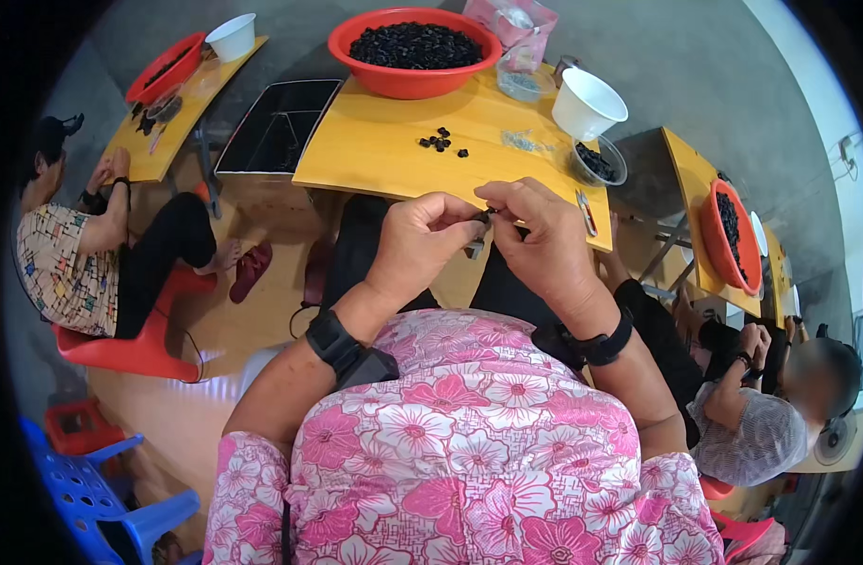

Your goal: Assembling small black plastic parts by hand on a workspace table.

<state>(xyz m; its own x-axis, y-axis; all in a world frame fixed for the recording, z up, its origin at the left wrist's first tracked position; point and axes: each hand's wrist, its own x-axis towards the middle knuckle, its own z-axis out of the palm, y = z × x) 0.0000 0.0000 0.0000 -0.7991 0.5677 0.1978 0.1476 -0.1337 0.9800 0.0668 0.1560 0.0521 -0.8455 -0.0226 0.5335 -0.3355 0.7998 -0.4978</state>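
"Fingers point(464, 233) first, please: on the left hand point(417, 245), how far apart do they stand?"

"Almost no gap remains. Thumb and index finger come together in a pinch, and at their tips is one small black piece point(490, 214)."

"And what does the right hand point(546, 226) do?"

"It also makes a pinch, at the same piece. The index finger bends over from the far side, and the thumb is on the near side. So the piece is between the tips of the two hands, in front of the near table edge. Its exact shape I cannot tell, because the fingertips cover a part of it."

"What is on the yellow table point(370, 127), as seen from these fingers?"

"Beyond them and somewhat to the left lies a loose group of black pieces point(438, 143). Farther beyond stands a red basin point(412, 85), filled with many similar ones. Beyond the right fingers there is a small scatter of clear bits point(521, 140)."

"And to their right side?"

"Near the right fingers lies a slim tool point(587, 216) with some red on it. Beyond it are a clear bowl point(621, 169) holding black pieces and a white tub point(587, 108)."
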